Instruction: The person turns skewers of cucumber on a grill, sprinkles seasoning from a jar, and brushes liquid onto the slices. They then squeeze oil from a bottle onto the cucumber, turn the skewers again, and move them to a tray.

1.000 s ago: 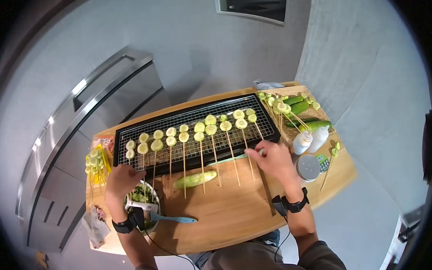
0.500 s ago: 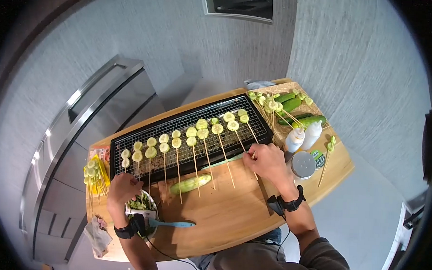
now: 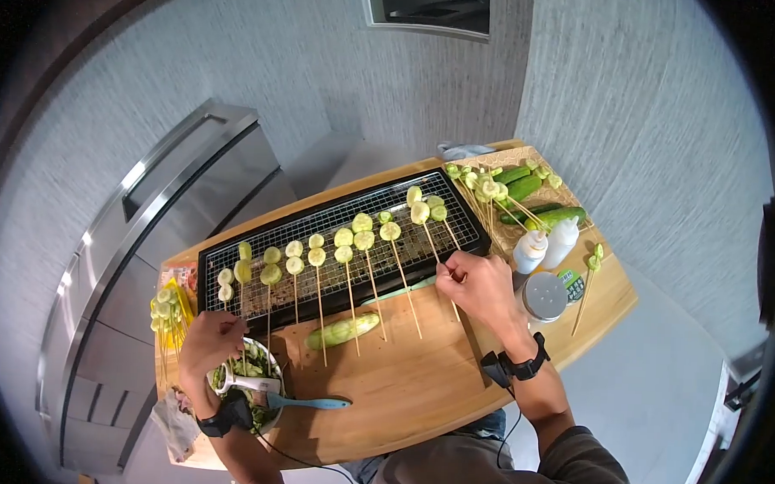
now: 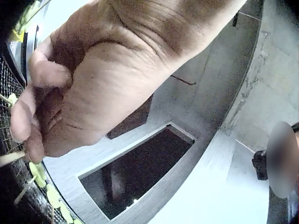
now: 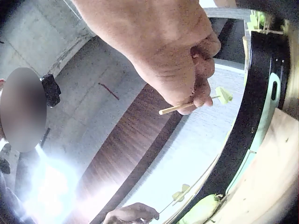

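Skewers of round, pale green cucumber slices lie in a row on the black wire grill (image 3: 346, 205), sticks toward the person. My right hand (image 3: 480, 288) pinches the stick of a skewer (image 3: 419, 212) near the grill's right end; in the right wrist view the stick (image 5: 170, 110) passes between thumb and fingertips. At the left end, my left hand (image 3: 212, 338) has its fingers curled round the stick of another skewer (image 3: 244, 272), partly hidden by the hand. Slices on both held skewers stand partly on edge, unlike their flat neighbours.
Below the left hand is a bowl (image 3: 275, 355) of green peelings, with a blue-handled brush (image 3: 314, 402) over it. A peeled cucumber (image 3: 343, 329) lies before the grill. On the right stand squeeze bottles (image 3: 562, 239), a shaker jar (image 3: 544, 297), and whole cucumbers (image 3: 517, 191).
Both held skewers have turned about their sticks, so their slices went from flat to edge-on. My left hand has shifted slightly left and down; the right hand has stayed nearly in place.
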The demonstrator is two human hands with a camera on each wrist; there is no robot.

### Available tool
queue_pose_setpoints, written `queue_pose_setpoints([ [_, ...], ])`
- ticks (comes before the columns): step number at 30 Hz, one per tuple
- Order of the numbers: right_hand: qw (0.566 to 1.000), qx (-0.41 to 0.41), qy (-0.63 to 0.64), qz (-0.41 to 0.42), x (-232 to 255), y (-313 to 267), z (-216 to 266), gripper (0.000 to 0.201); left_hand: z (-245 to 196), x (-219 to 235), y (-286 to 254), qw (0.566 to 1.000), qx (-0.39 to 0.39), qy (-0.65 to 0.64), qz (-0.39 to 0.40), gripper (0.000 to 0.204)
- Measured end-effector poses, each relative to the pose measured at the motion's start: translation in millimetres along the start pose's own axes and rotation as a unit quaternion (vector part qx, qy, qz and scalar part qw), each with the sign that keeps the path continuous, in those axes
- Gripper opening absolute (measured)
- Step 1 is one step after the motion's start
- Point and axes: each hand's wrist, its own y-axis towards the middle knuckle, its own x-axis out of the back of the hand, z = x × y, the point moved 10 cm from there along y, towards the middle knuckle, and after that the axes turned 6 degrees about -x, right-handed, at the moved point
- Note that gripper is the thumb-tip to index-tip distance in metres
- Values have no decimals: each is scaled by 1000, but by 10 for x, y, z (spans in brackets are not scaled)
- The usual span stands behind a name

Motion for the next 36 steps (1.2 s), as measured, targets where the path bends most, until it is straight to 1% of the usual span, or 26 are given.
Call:
queue_pose_setpoints([
  [3, 1000, 6, -3, -5, -17, -4, 9, 21, -13, 36, -30, 1000, -1, -22, 0, 24],
  [7, 1000, 31, 1, -7, -21, -20, 68, 22, 52, 68, -53, 1000, 18, -10, -7, 25],
  [9, 999, 35, -11, -5, 6, -15, 111, 21, 116, 39, -33, 1000, 8, -11, 6, 24],
  [11, 999, 40, -2, 0, 5, -13, 137, 20, 48, 42, -47, 1000, 10, -11, 14, 25],
  [14, 999, 6, -38, 22, -48, -6, 33, 21, 192, -17, -6, 999, 22, -22, 27, 25],
  [16, 998, 1, -50, 27, -72, 3, -2, 21, 236, -41, 2, 999, 35, -24, 27, 26],
  [20, 996, -12, -73, 39, -101, -4, -25, 22, 154, -60, 20, 999, 32, -4, 38, 26],
  [24, 996, -9, -75, 45, -117, -12, -39, 21, 149, -100, 32, 998, 33, 0, 51, 28],
  [26, 996, -2, -72, 62, -146, -17, -34, 21, 95, -121, 31, 998, 36, -5, 55, 28],
  [27, 995, -4, -75, 60, -149, -15, -42, 21, 65, -99, 21, 997, 51, 22, 50, 28],
  [28, 994, 11, -83, 66, -167, -21, -27, 21, 30, -96, 29, 996, 63, 47, 48, 28],
  [30, 991, 37, -111, 60, -165, -38, -39, 20, 56, -125, 56, 996, 59, 43, 51, 29],
  [31, 991, 29, -122, 53, -140, -40, -65, 20, 82, -130, 63, 996, 65, 41, 46, 29],
  [36, 990, 12, -116, 75, -150, -31, -102, 21, 103, -143, 66, 996, 77, 8, 39, 29],
])
